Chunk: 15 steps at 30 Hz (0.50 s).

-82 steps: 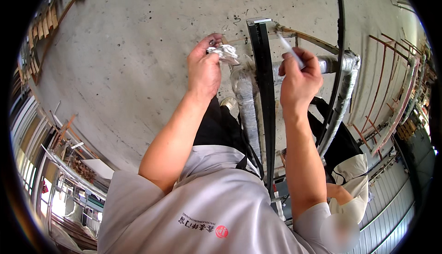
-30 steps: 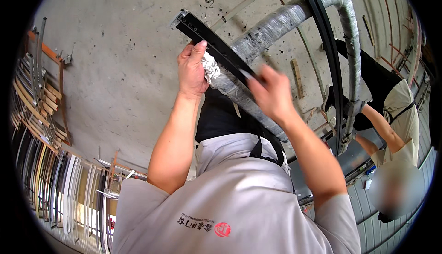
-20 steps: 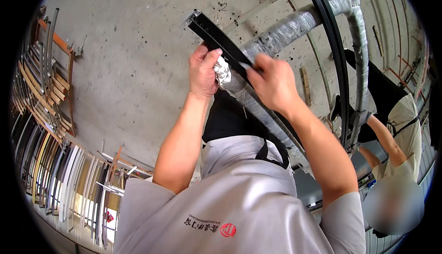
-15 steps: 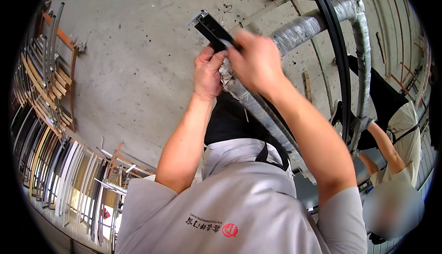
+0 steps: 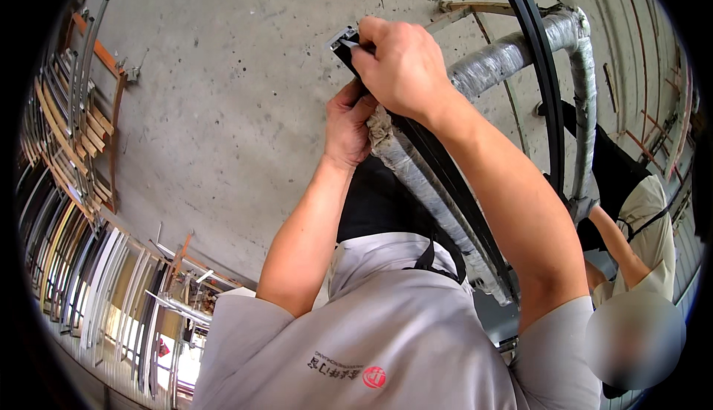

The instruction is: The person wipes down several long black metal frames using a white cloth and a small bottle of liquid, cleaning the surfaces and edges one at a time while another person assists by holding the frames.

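Note:
A long black metal profile [image 5: 440, 161] slants up from near my waist, its silvery cut end [image 5: 340, 37] pointing away from me. My left hand [image 5: 347, 129] is closed around the profile just below that end, with thumb and fingers on its sides. Over the end bends my right hand [image 5: 405, 64], its fingers pinched on a slim tool with a pale pointed tip [image 5: 347, 43]. That tip touches or nearly touches the profile's end; most of the tool is hidden in the fingers. Beneath the profile runs a frame tube wrapped in shiny film [image 5: 423, 187].
Another wrapped tube [image 5: 490, 64] of the stand extends right, crossed by a second black profile [image 5: 546, 76]. A co-worker's hand [image 5: 590, 209] is beside the stand at right. Racks of long profiles [image 5: 82, 261] stand at left on the concrete floor [image 5: 215, 76].
My right hand has moved slightly up and left, bringing the pale tip to the profile's end. My left hand and the profile have shifted a little right in the picture.

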{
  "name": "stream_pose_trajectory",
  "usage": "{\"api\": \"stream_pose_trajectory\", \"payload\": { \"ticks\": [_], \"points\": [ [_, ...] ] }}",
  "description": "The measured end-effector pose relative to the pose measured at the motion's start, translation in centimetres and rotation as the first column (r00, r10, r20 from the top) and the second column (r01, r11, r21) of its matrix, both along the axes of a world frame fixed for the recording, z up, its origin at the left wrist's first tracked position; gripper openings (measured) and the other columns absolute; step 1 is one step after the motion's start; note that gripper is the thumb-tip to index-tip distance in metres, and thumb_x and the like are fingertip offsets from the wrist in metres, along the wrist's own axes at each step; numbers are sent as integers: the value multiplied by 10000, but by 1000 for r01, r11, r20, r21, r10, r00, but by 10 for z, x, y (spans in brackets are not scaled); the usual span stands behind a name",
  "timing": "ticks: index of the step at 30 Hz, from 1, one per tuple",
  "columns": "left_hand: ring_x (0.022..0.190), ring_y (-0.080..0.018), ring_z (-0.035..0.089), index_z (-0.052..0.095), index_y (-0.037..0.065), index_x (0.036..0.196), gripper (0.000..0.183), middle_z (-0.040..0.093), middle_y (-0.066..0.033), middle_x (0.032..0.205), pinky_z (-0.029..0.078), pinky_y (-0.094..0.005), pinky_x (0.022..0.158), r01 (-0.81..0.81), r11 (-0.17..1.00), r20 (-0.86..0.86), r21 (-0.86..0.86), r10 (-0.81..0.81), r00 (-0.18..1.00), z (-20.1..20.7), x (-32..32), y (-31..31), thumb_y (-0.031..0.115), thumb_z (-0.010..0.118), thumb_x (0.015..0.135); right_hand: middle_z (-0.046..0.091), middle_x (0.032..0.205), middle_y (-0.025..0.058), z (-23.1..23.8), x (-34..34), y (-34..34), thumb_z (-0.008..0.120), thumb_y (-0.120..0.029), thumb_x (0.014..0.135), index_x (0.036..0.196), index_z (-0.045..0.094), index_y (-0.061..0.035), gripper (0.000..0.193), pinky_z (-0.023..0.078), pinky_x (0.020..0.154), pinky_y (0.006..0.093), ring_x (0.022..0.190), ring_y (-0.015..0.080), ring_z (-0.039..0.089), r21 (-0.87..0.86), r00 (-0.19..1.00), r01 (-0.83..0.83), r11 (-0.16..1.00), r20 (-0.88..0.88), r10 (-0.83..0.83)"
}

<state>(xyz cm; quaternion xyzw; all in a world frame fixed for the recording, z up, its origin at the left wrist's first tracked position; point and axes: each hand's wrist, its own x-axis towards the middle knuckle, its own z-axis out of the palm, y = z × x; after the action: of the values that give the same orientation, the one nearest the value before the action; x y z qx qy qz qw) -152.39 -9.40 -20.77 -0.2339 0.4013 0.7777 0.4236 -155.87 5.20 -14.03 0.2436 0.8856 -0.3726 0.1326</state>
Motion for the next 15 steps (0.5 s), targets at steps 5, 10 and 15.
{"api": "stream_pose_trajectory", "payload": {
  "ticks": [5, 10, 15],
  "points": [
    [893, -120, 657, 698, -13, 1133, 217, 719, -37, 1032, 534, -274, 821, 72, 997, -127, 25, -68, 990, -17, 2, -16, -2, 621, 930, 681, 742, 187, 13, 73, 10, 671, -191, 822, 832, 649, -54, 139, 526, 705, 522, 769, 425, 670, -115, 986, -62, 991, 146, 79],
    [1004, -130, 635, 676, -26, 1219, 289, 708, -54, 1124, 488, -274, 932, 70, 997, -97, 26, -67, 993, -17, 2, -9, -11, 606, 939, 679, 759, 192, 0, 3, 3, 645, -205, 828, 823, 651, -57, 148, 521, 698, 523, 798, 434, 660, -25, 998, -57, 998, -38, 56],
    [951, -145, 677, 689, -16, 1164, 223, 723, -67, 1067, 537, -290, 858, 79, 997, -146, 11, -77, 986, -17, 6, -19, 31, 623, 956, 666, 735, 180, 13, 75, 15, 673, -185, 819, 794, 637, -51, 141, 507, 675, 512, 769, 419, 658, -117, 979, -116, 986, 151, 133]
  ]
}}
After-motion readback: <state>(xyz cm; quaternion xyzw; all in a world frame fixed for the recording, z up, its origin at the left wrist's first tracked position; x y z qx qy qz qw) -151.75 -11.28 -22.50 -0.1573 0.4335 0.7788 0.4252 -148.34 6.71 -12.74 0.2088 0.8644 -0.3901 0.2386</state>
